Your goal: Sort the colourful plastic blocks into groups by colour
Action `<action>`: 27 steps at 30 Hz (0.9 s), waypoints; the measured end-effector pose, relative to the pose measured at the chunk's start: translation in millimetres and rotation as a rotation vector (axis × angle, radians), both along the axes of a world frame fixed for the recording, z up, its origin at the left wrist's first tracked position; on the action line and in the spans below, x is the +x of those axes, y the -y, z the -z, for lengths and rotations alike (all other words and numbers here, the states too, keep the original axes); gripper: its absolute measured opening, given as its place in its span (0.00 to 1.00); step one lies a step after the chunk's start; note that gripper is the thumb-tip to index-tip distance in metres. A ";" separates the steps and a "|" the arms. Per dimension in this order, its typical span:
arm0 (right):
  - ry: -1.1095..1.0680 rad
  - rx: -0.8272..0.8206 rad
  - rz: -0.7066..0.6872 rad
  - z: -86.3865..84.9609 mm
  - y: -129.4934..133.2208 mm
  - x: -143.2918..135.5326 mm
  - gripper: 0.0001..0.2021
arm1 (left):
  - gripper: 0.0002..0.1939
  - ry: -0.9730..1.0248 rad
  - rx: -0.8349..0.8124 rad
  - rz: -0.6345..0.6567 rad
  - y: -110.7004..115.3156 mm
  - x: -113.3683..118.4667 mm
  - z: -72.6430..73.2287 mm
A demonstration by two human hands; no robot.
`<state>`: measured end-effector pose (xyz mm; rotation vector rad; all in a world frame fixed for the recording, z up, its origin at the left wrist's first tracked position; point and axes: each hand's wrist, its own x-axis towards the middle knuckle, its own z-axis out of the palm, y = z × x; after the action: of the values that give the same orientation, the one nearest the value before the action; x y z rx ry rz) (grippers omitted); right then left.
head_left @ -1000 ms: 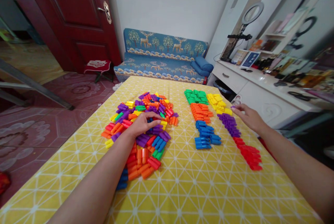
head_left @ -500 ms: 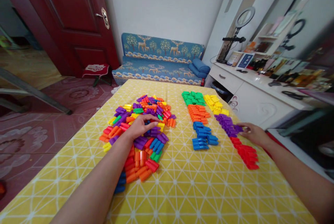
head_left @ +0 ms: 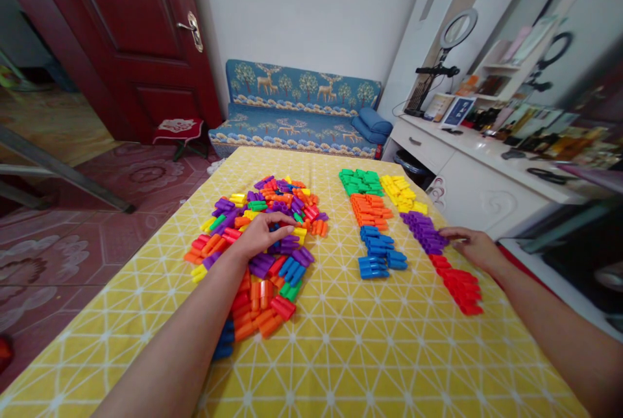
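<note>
A mixed heap of coloured plastic pieces (head_left: 265, 236) lies on the yellow tablecloth (head_left: 341, 333). My left hand (head_left: 260, 236) rests on the heap, fingers curled over purple and blue pieces; whether it grips one I cannot tell. To the right lie sorted rows: green (head_left: 361, 181), orange (head_left: 370, 209), blue (head_left: 379, 254), yellow (head_left: 402, 192), purple (head_left: 422, 230), red (head_left: 457, 283). My right hand (head_left: 470, 246) lies flat at the table's right edge, fingertips touching the near end of the purple row.
A white dresser (head_left: 487, 171) with clutter stands close to the table's right side. A blue patterned sofa (head_left: 299, 110) is behind the table, a dark red door (head_left: 121, 35) at back left, with a small stool (head_left: 178, 132) before it.
My right hand has moved from the far end of the purple row to its near end, where a purple piece now lies. My left hand stays on the heap.
</note>
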<state>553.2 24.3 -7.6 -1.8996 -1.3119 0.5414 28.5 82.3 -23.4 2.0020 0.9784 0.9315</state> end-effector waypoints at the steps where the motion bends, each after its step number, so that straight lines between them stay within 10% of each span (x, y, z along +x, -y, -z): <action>1: -0.005 0.001 -0.001 0.3 0.4 -0.1 0.21 | 0.18 0.002 -0.001 -0.002 0.1 0.0 0.0; 9: 0.075 0.147 0.124 -1.3 -5.3 -20.5 0.15 | 0.17 0.014 0.011 -0.003 1.1 0.4 -1.1; 14: 0.054 0.414 -0.246 -2.6 -2.9 -125.0 0.09 | 0.16 0.029 0.006 0.009 0.4 0.4 -1.4; 20: -0.003 0.260 -0.692 4.2 18.3 -269.6 0.13 | 0.15 0.025 0.015 0.014 2.2 -0.2 -1.0; 27: 0.180 0.171 -0.800 17.1 22.8 -321.1 0.25 | 0.14 0.062 -0.005 0.020 2.2 0.6 -0.4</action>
<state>232.1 1.5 -24.7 -1.2515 -2.1665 0.6221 29.0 80.1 -23.0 1.9637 0.9244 0.9735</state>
